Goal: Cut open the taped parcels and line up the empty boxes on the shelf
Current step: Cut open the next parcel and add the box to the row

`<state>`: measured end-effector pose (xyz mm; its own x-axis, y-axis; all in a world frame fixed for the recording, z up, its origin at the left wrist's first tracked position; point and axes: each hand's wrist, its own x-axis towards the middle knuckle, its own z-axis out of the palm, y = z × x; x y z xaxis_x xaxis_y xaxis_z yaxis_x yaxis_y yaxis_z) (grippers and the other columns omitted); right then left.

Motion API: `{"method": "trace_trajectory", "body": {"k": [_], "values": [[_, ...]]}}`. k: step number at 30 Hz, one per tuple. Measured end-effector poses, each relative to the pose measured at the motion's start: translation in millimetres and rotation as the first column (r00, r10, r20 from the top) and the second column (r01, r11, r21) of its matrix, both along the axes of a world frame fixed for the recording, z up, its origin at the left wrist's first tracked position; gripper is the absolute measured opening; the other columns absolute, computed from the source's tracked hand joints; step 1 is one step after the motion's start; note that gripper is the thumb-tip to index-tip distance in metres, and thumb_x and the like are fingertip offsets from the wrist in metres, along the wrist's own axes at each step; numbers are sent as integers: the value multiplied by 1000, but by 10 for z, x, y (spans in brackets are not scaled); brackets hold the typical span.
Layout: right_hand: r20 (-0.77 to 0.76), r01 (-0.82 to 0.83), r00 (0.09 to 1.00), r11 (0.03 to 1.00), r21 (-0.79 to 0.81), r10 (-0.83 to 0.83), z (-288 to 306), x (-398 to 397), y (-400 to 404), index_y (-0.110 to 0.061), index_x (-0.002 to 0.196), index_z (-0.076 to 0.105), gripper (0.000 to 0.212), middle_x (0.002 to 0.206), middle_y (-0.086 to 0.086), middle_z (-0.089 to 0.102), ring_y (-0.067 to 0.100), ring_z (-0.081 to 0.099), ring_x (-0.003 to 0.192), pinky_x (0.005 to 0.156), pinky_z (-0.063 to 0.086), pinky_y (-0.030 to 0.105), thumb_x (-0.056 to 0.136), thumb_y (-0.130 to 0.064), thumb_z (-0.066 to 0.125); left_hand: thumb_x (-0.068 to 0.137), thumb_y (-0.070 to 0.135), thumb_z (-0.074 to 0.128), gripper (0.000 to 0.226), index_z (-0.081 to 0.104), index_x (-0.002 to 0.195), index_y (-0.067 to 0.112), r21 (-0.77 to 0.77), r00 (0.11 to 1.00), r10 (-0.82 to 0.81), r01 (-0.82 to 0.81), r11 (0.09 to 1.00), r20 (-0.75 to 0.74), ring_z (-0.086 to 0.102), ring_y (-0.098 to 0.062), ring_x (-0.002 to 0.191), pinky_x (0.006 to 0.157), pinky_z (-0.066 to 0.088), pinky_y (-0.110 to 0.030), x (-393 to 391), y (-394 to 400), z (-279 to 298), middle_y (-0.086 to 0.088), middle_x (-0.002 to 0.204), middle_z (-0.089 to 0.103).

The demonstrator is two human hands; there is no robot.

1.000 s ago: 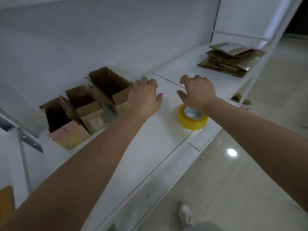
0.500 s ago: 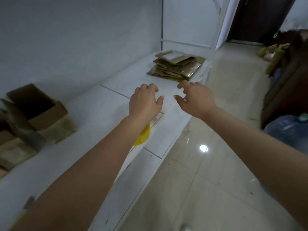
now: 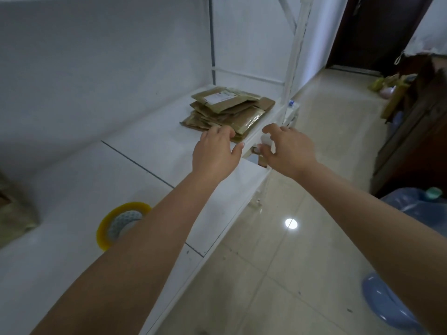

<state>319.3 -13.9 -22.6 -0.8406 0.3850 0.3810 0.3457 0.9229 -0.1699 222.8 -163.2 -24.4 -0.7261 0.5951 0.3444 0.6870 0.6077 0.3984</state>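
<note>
A yellow roll of clear packing tape lies near the white shelf's front edge, partly under the left forearm. Farther along, the left hand and right hand, both empty with loosely spread fingers, hover just short of the stack of flattened brown cardboard parcels at the shelf's far end.

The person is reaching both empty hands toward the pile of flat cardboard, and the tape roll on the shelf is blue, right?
Not quite: the tape roll is yellow, as the head view shows. The left hand and right hand are empty, reaching toward the pile of flat cardboard on the shelf.
</note>
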Motion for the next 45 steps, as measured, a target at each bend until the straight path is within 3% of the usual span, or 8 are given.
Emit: {"method": "trace_trajectory", "body": {"k": [9, 20, 28, 38, 42, 45], "values": [[8, -60, 998, 998, -29, 61, -207, -832, 576, -17, 132, 53, 42, 109, 9, 68, 32, 60, 104, 77, 46, 37, 98, -41, 49, 96, 43, 54, 37, 56, 121, 17, -12, 999, 44, -44, 999, 29, 50, -21, 115, 87, 46, -35, -829, 467, -204, -3, 122, 57], [4, -73, 997, 997, -24, 73, -300, -1780, 1273, -17, 112, 57, 32, 99, 5, 68, 30, 61, 94, 67, 39, 32, 97, -43, 48, 96, 45, 53, 38, 55, 123, 19, -66, 996, 45, -40, 997, 79, 51, -21, 113, 83, 46, -34, -1696, 1089, -229, -3, 124, 55], [75, -152, 985, 987, -42, 155, -272, -2492, 1713, -22, 127, 57, 37, 110, 3, 69, 27, 62, 102, 75, 53, 35, 98, -43, 46, 98, 47, 48, 40, 52, 123, 17, -115, 979, 194, -186, 976, 67, 51, -21, 114, 85, 46, -34, -2118, 1427, -259, -4, 125, 55], [145, -250, 958, 968, -2, 248, -245, -3317, 2378, -24, 131, 54, 42, 114, 6, 67, 27, 58, 107, 82, 47, 36, 98, -47, 46, 98, 47, 48, 38, 54, 127, 23, -158, 910, 405, -388, 908, 87, 49, -20, 118, 92, 51, -40, -2724, 1749, -311, -1, 126, 58], [253, -269, 931, 963, -14, 264, -367, -3584, 2530, -19, 135, 49, 48, 125, 10, 61, 29, 51, 118, 88, 45, 39, 99, -51, 42, 96, 52, 46, 51, 46, 135, 18, -235, 876, 475, -446, 864, 85, 42, -26, 123, 95, 49, -41, -2812, 1839, -557, -8, 135, 46], [338, -234, 910, 971, -54, 238, -569, -3708, 2629, -16, 135, 46, 63, 135, 13, 55, 33, 47, 125, 96, 45, 44, 94, -63, 38, 92, 61, 47, 71, 35, 143, 14, -269, 835, 534, -489, 830, 130, 40, -30, 128, 100, 46, -43, -2850, 1853, -761, -11, 141, 40]]}}
